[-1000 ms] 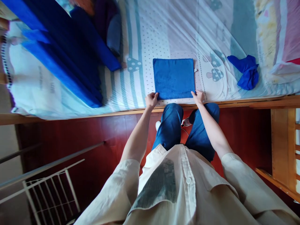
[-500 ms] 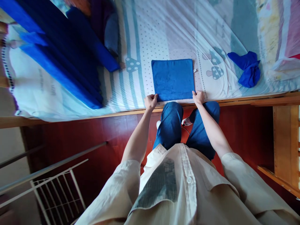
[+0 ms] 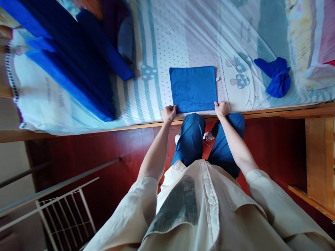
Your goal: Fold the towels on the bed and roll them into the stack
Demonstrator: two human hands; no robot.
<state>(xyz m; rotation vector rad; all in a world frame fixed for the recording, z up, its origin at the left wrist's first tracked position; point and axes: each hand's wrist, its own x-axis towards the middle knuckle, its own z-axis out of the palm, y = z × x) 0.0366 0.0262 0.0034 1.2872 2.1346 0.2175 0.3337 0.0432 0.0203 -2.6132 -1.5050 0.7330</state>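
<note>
A blue cloth [image 3: 194, 89], rectangular with a small white tag on its right edge, lies flat on the patterned bed sheet [image 3: 180, 38] close to the bed's front edge. My left hand [image 3: 169, 114] pinches the cloth's near left corner. At the near right corner, my right hand [image 3: 221, 108] grips it between thumb and fingers. Off to the right sits a crumpled blue cloth [image 3: 278, 78], apart from both hands.
Blue fabric pieces [image 3: 70, 69] are heaped on the bed's left side beside dark clothing [image 3: 123, 35]. The wooden bed edge [image 3: 146, 126] runs before my knees. A white metal rack [image 3: 65, 216] stands lower left; wooden furniture [image 3: 319, 160] is at right.
Hardly anything differs. Both hands keep hold of the same two corners, and the blue cloth stays flat in place; the view has shifted very slightly.
</note>
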